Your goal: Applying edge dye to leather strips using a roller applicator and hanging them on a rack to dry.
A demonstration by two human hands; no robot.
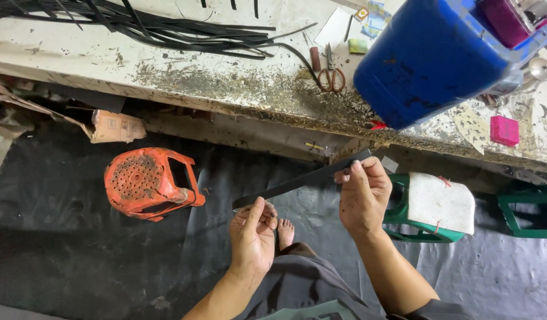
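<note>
Open floor btwn orange stool (pixel 148 184) & green stool (pixel 430 208); workbench edge (pixel 238 101) blocks ahead, blue jerrycan (pixel 433 59) overhangs right

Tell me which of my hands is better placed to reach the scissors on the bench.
Right, probably. Your right hand pinches the black strip's upper end, nearer the scissors; your left hand holds the lower end, farther back.

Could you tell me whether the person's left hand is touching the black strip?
Touching. The head view shows the left hand pinching the lower end of the black strip between thumb and fingers, while the right hand grips its upper end.
</note>
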